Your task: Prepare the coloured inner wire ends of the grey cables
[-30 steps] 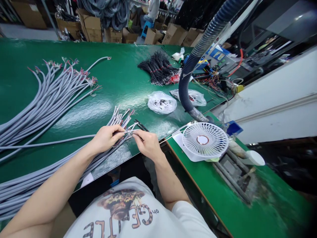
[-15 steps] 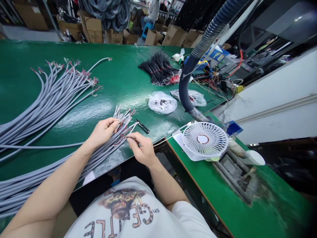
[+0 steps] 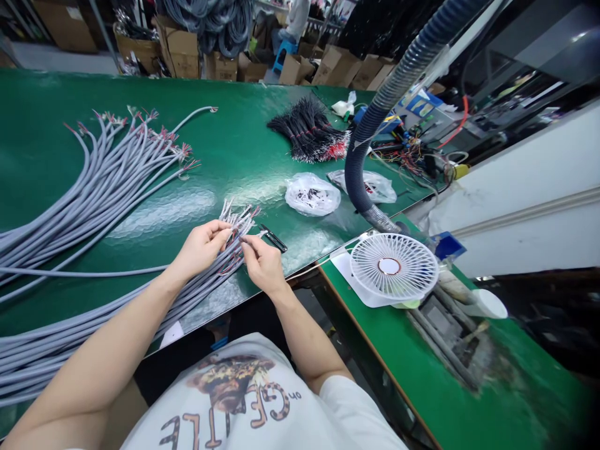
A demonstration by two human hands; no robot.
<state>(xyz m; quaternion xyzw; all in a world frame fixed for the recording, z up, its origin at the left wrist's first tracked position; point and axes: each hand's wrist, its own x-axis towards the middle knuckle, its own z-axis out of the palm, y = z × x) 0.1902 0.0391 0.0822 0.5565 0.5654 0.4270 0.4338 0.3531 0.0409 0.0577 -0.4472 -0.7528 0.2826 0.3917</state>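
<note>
A thick bundle of grey cables (image 3: 117, 315) runs across the green table, its stripped ends (image 3: 241, 215) fanned out in thin white and reddish wires. Over those ends, my left hand (image 3: 204, 249) is closed in a pinch at the wires of a cable. My right hand (image 3: 263, 261) pinches too, thumb against forefinger, close to the left fingertips; what lies between its fingers is too small to make out. Just beyond my right hand lies a pair of black thread snips (image 3: 274, 239).
A second bundle of grey cables (image 3: 117, 169) lies at the left. Farther back are black wires (image 3: 307, 131) and a plastic bag of small parts (image 3: 313, 194). A ribbed hose (image 3: 359, 169) hangs down at the right beside a white fan (image 3: 394, 267).
My right hand has moved up and left, nearer to my left hand. The left hand keeps its pinch at the wires. The whole view has shifted slightly.
</note>
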